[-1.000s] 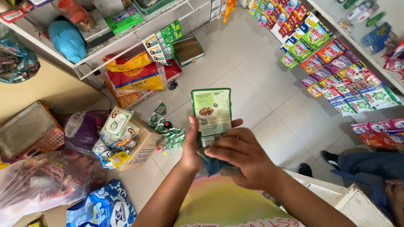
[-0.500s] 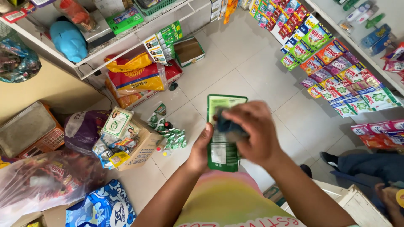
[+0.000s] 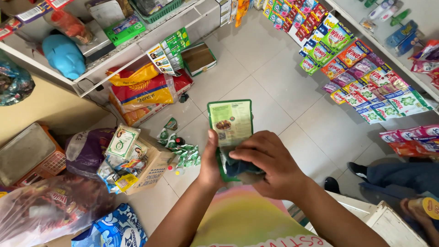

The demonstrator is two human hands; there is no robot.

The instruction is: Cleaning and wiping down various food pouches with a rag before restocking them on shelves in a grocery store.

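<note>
While my left hand [image 3: 211,161] gripped the green pouch [image 3: 230,122] upright, label readable, my right fingers [image 3: 256,155] pinched a dark cloth [image 3: 241,168] against it.

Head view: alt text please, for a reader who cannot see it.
Seen from above, a left hand holds a green packet upright while the right hand presses a dark cloth to its lower part, above a tiled shop floor flanked by stocked shelves.

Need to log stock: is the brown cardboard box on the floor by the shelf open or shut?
Open: brown cardboard box has sachets and small packets sticking out its top.
</note>
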